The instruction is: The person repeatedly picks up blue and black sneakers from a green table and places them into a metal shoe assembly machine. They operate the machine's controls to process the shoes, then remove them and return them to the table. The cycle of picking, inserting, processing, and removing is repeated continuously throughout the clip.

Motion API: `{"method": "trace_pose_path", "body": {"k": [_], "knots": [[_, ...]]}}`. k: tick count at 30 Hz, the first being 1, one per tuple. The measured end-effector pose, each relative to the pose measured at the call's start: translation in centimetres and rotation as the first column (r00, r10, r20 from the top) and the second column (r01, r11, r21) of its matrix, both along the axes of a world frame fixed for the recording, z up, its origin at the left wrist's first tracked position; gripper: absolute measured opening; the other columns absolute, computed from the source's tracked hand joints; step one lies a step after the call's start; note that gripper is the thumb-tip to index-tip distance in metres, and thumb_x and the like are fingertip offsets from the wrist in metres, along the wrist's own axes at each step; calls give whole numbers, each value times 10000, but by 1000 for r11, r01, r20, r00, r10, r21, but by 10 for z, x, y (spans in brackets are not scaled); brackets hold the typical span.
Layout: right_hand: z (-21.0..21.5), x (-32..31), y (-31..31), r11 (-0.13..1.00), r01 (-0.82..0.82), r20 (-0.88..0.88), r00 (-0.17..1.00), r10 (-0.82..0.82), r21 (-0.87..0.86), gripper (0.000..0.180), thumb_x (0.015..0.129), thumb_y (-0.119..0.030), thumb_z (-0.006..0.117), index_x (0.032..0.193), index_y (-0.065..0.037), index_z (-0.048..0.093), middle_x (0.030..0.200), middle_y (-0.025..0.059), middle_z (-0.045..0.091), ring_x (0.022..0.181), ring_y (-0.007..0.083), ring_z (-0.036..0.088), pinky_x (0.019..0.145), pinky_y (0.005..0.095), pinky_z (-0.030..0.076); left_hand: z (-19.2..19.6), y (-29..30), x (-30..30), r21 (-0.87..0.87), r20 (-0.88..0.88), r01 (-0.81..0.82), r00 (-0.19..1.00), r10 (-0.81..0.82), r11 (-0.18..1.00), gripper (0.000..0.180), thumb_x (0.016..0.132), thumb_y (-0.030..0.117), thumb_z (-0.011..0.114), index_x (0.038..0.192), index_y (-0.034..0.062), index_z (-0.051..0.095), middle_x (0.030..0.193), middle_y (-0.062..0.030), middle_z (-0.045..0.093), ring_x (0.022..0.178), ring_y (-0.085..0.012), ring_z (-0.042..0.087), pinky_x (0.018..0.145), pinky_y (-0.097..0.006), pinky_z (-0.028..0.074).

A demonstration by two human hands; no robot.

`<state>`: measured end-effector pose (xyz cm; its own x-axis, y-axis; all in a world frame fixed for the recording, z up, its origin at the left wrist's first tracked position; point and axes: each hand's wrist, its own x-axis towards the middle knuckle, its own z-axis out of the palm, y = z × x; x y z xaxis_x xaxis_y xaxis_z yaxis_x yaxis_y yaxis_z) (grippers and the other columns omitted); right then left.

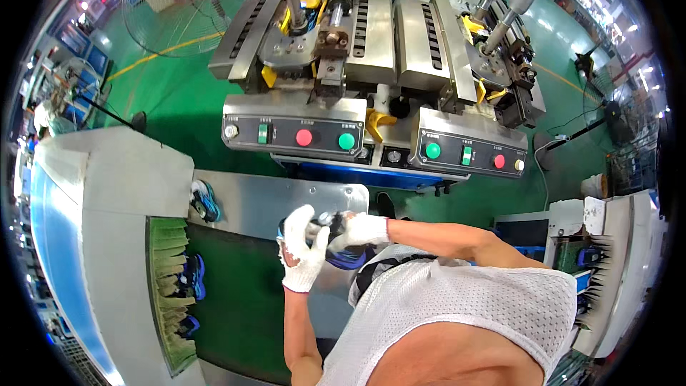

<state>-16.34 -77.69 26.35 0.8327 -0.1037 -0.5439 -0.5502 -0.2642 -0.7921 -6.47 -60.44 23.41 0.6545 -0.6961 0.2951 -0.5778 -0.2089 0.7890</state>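
Both my hands wear white knit gloves and meet in front of my body, over the metal ledge. My left hand (304, 250) is raised with its fingers curled; a bit of blue and dark material shows at its outer edge, and what lies inside the grip is mostly hidden. Beside it, my right hand (361, 230) is closed round a small dark object (336, 223) with a shiny silvery round end, too blurred to name. Just under the right hand is a shoe (348, 257) with a dark upper and a blue-purple sole, partly covered by the hand.
A metal ledge (264, 200) borders a green conveyor belt (236, 300). One blue-black shoe (206, 201) rests at the ledge's left end; more shoes (191, 277) sit by a bristle curtain (168, 293). Ahead stands a two-station press with button panels (294, 132). A fan (193, 0) is far left.
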Motion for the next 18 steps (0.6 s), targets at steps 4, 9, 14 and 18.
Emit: {"method": "trace_pose_path", "body": {"k": [4, 9, 14, 18], "knots": [[5, -39, -59, 766, 368, -49, 913, -405, 527, 596, 755, -267, 857, 1232, 16, 637, 992, 55, 692, 854, 118, 647, 738, 263, 525, 53, -65, 28, -251, 175, -118, 971, 164, 961, 571, 846, -41, 724, 1377, -3, 517, 1289, -155, 562, 1004, -215, 672, 794, -308, 582], [15, -74, -129, 540, 490, -80, 787, -612, 685, 396, 802, -206, 838, 1149, -69, 706, 963, -1, 691, 800, 81, 610, 701, 230, 474, 55, -120, 38, -182, 91, -244, 960, 263, 952, 478, 894, -30, 688, 1344, -14, 528, 1294, -170, 553, 1024, -239, 683, 866, -334, 585], [43, -91, -177, 425, 585, -58, 631, -774, 690, 446, 781, -158, 827, 1188, -48, 680, 920, 13, 703, 716, 69, 624, 580, 221, 471, 48, -174, 59, -126, 19, -216, 975, 220, 968, 411, 923, -2, 667, 1320, -3, 564, 1250, -132, 602, 1064, -202, 653, 898, -313, 561], [56, -85, -194, 317, 549, -45, 546, -836, 774, 466, 833, -78, 740, 1284, -52, 629, 952, 6, 708, 691, 47, 611, 535, 202, 475, 64, -221, 95, -52, 164, -146, 975, 153, 988, 441, 913, 97, 714, 1319, -6, 577, 1310, -162, 613, 1136, -289, 635, 969, -371, 528]]}}
